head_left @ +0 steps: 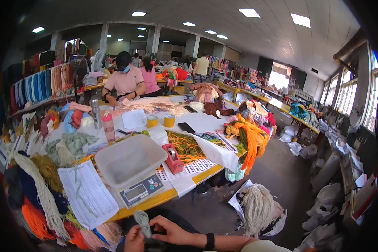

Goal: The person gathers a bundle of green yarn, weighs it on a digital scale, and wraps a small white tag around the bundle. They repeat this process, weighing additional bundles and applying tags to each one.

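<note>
Near the lower edge, my left hand (134, 240) grips a small twisted skein of grey-green yarn (142, 221), its looped end standing up. On the skein's other side, my right hand (169, 231) pinches it lower down between thumb and fingers. Part of the yarn under my hands is hidden. Just beyond, at the table's front edge, a digital scale (140, 190) carries a translucent plastic tub (131, 159). To the left of the scale lies a printed sheet (88, 194), with a thin strand of grey-green yarn across it.
Coloured yarn heaps (42, 189) crowd the table's left. A red tape dispenser (172, 158), tape rolls (169, 120), a black phone (186, 127) and a pink bottle (108, 126) stand farther back. Orange yarn (250, 138) hangs off the right corner. A co-worker (125, 80) works opposite.
</note>
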`<move>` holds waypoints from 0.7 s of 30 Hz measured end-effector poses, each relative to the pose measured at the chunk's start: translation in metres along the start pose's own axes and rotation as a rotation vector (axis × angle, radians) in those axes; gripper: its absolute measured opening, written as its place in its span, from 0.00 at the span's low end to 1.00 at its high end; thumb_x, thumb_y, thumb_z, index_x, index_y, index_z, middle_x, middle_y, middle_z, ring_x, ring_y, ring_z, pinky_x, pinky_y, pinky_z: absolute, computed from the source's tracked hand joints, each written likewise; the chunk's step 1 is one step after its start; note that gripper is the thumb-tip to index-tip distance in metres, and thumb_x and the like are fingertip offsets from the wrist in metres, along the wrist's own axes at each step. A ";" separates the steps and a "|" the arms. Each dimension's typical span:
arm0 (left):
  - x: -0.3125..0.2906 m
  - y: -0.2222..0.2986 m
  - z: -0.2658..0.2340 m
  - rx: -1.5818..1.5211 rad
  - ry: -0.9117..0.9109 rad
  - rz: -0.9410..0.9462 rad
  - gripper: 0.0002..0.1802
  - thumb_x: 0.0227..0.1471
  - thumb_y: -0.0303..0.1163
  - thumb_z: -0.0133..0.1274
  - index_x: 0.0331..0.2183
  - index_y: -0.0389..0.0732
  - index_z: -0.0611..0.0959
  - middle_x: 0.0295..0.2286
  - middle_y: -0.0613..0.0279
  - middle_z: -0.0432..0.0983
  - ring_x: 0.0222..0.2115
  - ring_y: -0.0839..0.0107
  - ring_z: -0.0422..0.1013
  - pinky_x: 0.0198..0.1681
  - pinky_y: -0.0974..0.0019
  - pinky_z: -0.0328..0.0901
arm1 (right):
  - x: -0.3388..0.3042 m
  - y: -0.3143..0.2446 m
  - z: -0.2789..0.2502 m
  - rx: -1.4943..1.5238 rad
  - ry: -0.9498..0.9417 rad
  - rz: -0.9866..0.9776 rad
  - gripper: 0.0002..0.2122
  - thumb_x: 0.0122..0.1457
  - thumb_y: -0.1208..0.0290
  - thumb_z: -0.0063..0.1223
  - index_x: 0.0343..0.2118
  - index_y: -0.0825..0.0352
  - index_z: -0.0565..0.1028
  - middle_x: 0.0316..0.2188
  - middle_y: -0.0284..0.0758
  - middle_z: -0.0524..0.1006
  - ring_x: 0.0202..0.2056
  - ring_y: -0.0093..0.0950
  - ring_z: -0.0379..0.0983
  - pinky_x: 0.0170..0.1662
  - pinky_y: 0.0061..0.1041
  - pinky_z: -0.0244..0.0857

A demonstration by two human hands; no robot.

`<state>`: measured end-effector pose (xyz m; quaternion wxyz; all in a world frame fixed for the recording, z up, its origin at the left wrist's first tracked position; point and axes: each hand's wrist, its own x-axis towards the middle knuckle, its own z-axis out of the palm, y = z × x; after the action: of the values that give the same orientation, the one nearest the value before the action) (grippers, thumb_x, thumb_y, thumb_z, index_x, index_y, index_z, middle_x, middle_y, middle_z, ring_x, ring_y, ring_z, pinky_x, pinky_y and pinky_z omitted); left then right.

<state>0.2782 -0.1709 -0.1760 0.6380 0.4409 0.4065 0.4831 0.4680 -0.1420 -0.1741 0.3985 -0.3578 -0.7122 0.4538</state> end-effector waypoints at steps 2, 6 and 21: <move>0.011 0.001 0.017 0.149 0.072 -0.027 0.17 0.62 0.31 0.44 0.50 0.35 0.73 0.41 0.64 0.73 0.42 0.76 0.67 0.46 0.72 0.62 | 0.002 0.016 -0.008 0.028 0.020 0.023 0.18 0.54 0.76 0.60 0.48 0.64 0.68 0.37 0.29 0.67 0.36 0.18 0.65 0.39 0.18 0.63; 0.041 -0.018 0.027 -0.054 -0.062 -0.035 0.18 0.58 0.24 0.49 0.50 0.32 0.72 0.43 0.61 0.74 0.42 0.74 0.70 0.49 0.72 0.63 | 0.008 0.051 -0.033 0.135 -0.051 0.159 0.23 0.55 0.62 0.58 0.52 0.62 0.68 0.50 0.33 0.62 0.49 0.29 0.58 0.48 0.39 0.57; 0.063 -0.021 0.047 0.204 0.095 0.061 0.18 0.51 0.21 0.54 0.45 0.33 0.74 0.37 0.59 0.76 0.38 0.72 0.73 0.42 0.70 0.67 | 0.004 0.065 -0.062 0.025 -0.020 -0.078 0.09 0.58 0.67 0.56 0.33 0.64 0.70 0.39 0.35 0.69 0.44 0.31 0.64 0.52 0.28 0.56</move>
<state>0.3410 -0.1201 -0.1891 0.5549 0.4921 0.4699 0.4787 0.5309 -0.0943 -0.2173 0.4129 -0.3202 -0.7239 0.4504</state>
